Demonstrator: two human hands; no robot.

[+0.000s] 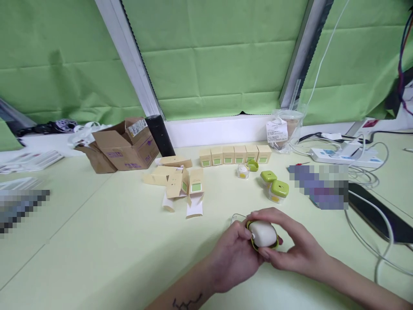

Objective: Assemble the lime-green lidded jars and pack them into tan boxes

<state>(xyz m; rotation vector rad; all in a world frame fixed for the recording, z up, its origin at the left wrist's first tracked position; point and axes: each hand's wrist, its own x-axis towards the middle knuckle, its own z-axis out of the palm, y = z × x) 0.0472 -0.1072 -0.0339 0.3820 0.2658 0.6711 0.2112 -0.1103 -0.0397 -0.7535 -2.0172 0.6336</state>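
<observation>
My left hand [234,254] is closed around a small green lid, and a smooth white rounded insert [263,234] sits in it. The thumb and fingers of my right hand [295,247] grip the same piece from the other side. Just behind my left fingers a clear container [238,218] partly shows on the table. Farther back stand two small clear containers with green lids [279,188]. Near them are a clear container [243,171] with its lid off and a loose green lid [253,165].
Several small beige boxes [228,155] stand in a row at the back. Opened beige boxes [196,187] lie left of them, before a cardboard carton [125,148] and a black cylinder [159,135]. At right are a power strip [346,157], white cables and a dark phone [380,213].
</observation>
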